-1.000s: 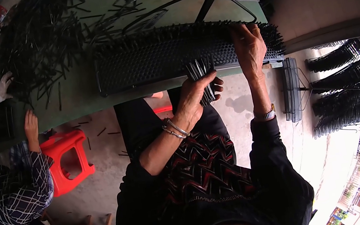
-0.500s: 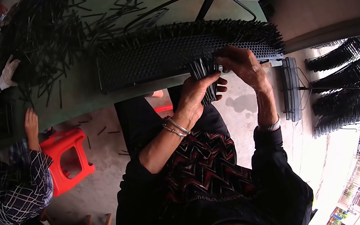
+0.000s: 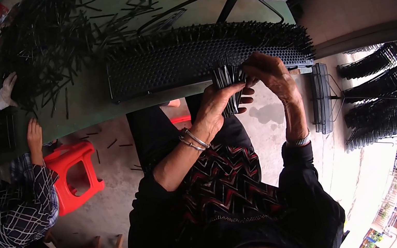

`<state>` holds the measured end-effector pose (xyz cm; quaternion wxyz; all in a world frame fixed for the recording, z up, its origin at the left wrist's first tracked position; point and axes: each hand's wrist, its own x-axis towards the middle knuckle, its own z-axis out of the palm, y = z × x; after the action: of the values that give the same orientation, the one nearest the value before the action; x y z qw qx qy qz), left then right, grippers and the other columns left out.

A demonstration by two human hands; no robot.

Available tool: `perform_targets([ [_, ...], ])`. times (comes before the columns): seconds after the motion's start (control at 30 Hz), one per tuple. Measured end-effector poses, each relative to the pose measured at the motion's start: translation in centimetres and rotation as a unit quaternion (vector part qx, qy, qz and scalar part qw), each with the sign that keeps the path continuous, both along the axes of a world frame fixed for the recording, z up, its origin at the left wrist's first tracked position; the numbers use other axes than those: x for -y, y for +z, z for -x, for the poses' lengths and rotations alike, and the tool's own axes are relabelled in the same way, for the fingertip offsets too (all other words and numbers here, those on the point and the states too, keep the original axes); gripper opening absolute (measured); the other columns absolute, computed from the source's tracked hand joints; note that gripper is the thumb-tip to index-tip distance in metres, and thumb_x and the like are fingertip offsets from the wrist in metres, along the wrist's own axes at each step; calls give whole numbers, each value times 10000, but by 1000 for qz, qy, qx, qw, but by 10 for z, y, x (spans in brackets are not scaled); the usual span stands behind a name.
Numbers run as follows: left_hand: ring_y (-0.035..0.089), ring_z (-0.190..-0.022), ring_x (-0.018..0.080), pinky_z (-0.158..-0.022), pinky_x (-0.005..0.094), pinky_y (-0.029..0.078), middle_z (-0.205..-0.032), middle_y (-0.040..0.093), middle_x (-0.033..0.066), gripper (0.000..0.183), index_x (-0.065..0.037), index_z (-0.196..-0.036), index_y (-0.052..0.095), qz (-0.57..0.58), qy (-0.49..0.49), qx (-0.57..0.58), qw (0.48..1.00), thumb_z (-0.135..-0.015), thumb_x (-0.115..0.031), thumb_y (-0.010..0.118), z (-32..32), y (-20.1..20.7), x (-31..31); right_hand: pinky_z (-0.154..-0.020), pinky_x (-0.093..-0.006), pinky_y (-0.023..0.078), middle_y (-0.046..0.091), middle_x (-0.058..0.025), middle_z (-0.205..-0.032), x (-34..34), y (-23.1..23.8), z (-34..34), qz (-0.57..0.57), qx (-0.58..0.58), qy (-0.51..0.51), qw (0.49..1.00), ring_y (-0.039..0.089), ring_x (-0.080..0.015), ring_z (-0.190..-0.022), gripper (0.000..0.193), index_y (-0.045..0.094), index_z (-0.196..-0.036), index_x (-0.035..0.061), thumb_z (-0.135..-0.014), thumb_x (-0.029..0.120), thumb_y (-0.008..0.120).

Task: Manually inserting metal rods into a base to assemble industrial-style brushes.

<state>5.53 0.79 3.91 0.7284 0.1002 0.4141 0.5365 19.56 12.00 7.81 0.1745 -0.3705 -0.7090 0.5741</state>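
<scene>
L hand (image 3: 213, 104) clamped round bundle of thin blk strips (image 3: 222, 75); R hand (image 3: 269, 74) right beside, can't tell if pinching one. Honeycomb-perforated blk panel (image 3: 163, 72) just beyond both hands — slack L grip might spill strips.

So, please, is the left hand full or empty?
Full: the left hand holds a bundle of dark strips, its thumb across them and fingers showing beyond.

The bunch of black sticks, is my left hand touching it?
Touching: the head view shows the left hand gripping the bunch of black sticks, its thumb lying across the front.
</scene>
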Motion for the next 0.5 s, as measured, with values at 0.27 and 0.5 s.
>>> perform_targets([
  [0.27, 694, -869, 199, -666, 317, 554, -990, 710, 104, 315, -56, -1097, 652, 11, 1, -22, 1000, -881, -285, 661, 1, -3, -1, -666, -256, 517, 678, -79, -794, 1, 8, -4, -59, -17, -122, 991, 658, -138, -716, 74, 601, -938, -17, -907, 46, 579],
  [0.5, 681, -930, 224, -744, 340, 556, -1037, 689, 114, 318, -61, -1138, 624, 26, 11, 62, 998, -917, -290, 623, -7, -20, -7, -627, -274, 499, 701, -86, -788, -17, -3, 0, -373, 9, -290, 881, 660, -157, -696, 58, 596, -963, 44, -917, 57, 563],
])
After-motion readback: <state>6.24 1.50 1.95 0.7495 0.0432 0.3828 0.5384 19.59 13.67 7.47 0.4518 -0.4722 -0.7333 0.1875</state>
